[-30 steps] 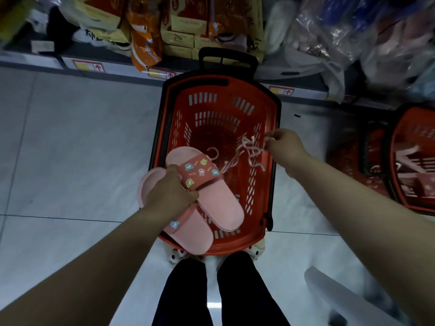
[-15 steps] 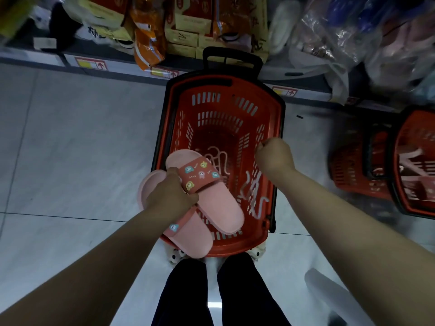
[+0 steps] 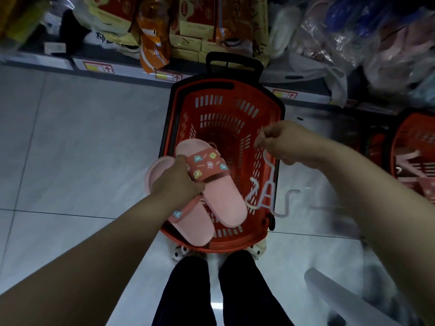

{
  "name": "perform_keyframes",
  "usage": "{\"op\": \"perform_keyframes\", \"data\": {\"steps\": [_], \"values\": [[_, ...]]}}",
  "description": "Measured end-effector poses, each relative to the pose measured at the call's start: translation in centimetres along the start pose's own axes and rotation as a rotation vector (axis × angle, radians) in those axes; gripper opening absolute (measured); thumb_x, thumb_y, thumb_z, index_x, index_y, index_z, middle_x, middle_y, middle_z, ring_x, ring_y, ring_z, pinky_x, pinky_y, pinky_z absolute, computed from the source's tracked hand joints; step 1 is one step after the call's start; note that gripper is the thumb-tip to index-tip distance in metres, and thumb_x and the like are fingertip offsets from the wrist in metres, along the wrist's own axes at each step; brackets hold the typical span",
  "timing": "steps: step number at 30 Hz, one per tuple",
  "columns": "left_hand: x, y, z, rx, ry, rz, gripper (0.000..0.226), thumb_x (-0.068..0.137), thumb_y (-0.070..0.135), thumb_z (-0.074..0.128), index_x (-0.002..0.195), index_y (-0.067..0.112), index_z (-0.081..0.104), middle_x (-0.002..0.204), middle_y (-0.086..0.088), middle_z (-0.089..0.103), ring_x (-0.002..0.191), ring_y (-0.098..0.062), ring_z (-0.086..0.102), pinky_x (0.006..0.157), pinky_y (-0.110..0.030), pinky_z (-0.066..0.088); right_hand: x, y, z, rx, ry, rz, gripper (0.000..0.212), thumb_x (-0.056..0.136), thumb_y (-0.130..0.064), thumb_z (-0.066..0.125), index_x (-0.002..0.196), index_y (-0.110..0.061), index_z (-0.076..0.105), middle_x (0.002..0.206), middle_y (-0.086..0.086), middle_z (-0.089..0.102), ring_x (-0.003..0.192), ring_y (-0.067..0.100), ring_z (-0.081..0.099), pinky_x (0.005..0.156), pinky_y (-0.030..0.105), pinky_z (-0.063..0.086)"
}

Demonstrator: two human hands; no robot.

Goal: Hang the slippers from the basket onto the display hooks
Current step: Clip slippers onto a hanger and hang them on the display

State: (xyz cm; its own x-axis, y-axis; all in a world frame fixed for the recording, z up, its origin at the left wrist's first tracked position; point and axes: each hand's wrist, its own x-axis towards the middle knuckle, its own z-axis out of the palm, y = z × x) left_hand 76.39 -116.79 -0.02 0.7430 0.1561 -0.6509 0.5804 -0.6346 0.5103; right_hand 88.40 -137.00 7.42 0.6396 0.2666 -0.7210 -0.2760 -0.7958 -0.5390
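My left hand (image 3: 176, 182) grips a pair of pink slippers (image 3: 221, 203) by their red straps, which carry small cartoon faces. The pair hangs over the near left part of a red wheeled basket (image 3: 226, 107) on the floor. My right hand (image 3: 284, 143) pinches the top of a white plastic hanger (image 3: 263, 196), which dangles over the basket's right rim. Slippers and hanger are apart. No display hook is in view.
A low shelf (image 3: 146, 74) with orange and yellow packets runs along the back. Bagged slippers (image 3: 376, 43) pile at the upper right. A second red basket (image 3: 414, 161) with white hangers stands at the right. My legs are below the basket, and a white object (image 3: 334, 295) lies at the lower right.
My right hand dipped into the basket, then lifted up and to the right, so the white hanger now dangles over the right rim. My left hand kept the slippers nearly still.
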Motion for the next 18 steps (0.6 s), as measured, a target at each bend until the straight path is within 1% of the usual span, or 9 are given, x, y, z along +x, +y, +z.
{"op": "perform_keyframes", "data": {"steps": [2,5,7,9,11,13,15,17,18], "values": [[-0.1,0.5,-0.2,0.028,0.006,0.025,0.072,0.077,0.027,0.072,0.136,0.016,0.031,0.102,0.002,0.057,0.084,-0.014,0.052,0.072,-0.028,0.041,-0.6,-1.2,-0.7,-0.048,-0.157,-0.01,0.025,0.095,-0.015,0.049,0.074,-0.018,0.062,0.049,-0.001,0.039,0.043,0.012,0.029,0.041,0.023,0.024],[-0.2,1.2,-0.5,0.038,0.047,0.055,0.075,0.075,0.029,0.074,0.135,0.016,0.03,0.103,0.0,0.058,0.085,-0.017,0.054,0.072,-0.03,0.045,-0.8,-2.3,-0.3,-0.004,-0.345,-0.022,0.024,0.095,-0.02,0.052,0.071,-0.017,0.057,0.049,-0.005,0.038,0.043,0.009,0.029,0.042,0.023,0.024],[-0.3,1.9,-1.0,0.008,0.055,0.089,0.074,0.074,0.029,0.076,0.132,0.016,0.031,0.102,0.001,0.056,0.087,-0.018,0.055,0.073,-0.029,0.045,-0.6,-2.5,1.0,0.022,-0.375,-0.024,0.019,0.094,-0.02,0.052,0.076,-0.016,0.058,0.048,-0.007,0.039,0.042,0.008,0.031,0.043,0.022,0.026],[-0.5,2.8,-1.5,-0.044,0.037,0.135,0.071,0.074,0.03,0.077,0.129,0.016,0.035,0.098,0.006,0.052,0.085,-0.015,0.053,0.071,-0.026,0.043,-0.3,-2.5,2.6,0.045,-0.385,-0.024,0.014,0.094,-0.019,0.052,0.084,-0.01,0.056,0.05,-0.003,0.039,0.044,0.01,0.031,0.043,0.022,0.026],[-0.7,3.6,-1.8,-0.104,0.023,0.167,0.066,0.074,0.031,0.076,0.125,0.016,0.038,0.094,0.01,0.052,0.083,-0.012,0.055,0.069,-0.025,0.044,-0.2,-2.8,3.9,0.058,-0.337,-0.04,0.014,0.094,-0.02,0.053,0.088,-0.008,0.055,0.051,-0.001,0.039,0.044,0.011,0.032,0.042,0.022,0.028],[-0.8,4.0,-2.3,-0.156,0.021,0.167,0.06,0.076,0.031,0.075,0.123,0.015,0.04,0.093,0.01,0.052,0.079,-0.008,0.053,0.063,-0.019,0.044,-0.2,-3.1,4.6,0.104,-0.216,-0.065,0.017,0.094,-0.02,0.054,0.081,-0.01,0.055,0.051,-0.003,0.043,0.043,0.01,0.035,0.04,0.02,0.032],[-0.9,4.0,-2.9,-0.171,0.029,0.154,0.053,0.078,0.031,0.074,0.119,0.017,0.044,0.095,0.008,0.054,0.077,-0.005,0.051,0.06,-0.013,0.039,-0.1,-3.3,5.0,0.151,-0.075,-0.096,0.018,0.095,-0.018,0.052,0.078,-0.011,0.054,0.06,0.001,0.052,0.042,0.004,0.04,0.037,0.014,0.032],[-1.1,4.1,-3.4,-0.162,0.029,0.164,0.039,0.081,0.029,0.071,0.112,0.018,0.052,0.092,0.008,0.056,0.076,-0.005,0.052,0.062,-0.014,0.042,0.0,-3.6,5.3,0.158,0.041,-0.142,0.016,0.095,-0.016,0.051,0.08,-0.013,0.053,0.068,0.001,0.057,0.041,-0.003,0.045,0.039,0.011,0.033],[-1.2,4.2,-3.5,-0.147,0.023,0.183,0.034,0.082,0.028,0.069,0.111,0.017,0.056,0.093,0.006,0.059,0.079,-0.007,0.055,0.066,-0.019,0.046,0.0,-3.7,5.5,0.146,0.101,-0.174,0.017,0.095,-0.015,0.051,0.078,-0.015,0.052,0.068,-0.001,0.056,0.047,-0.002,0.049,0.045,0.014,0.037]]}}
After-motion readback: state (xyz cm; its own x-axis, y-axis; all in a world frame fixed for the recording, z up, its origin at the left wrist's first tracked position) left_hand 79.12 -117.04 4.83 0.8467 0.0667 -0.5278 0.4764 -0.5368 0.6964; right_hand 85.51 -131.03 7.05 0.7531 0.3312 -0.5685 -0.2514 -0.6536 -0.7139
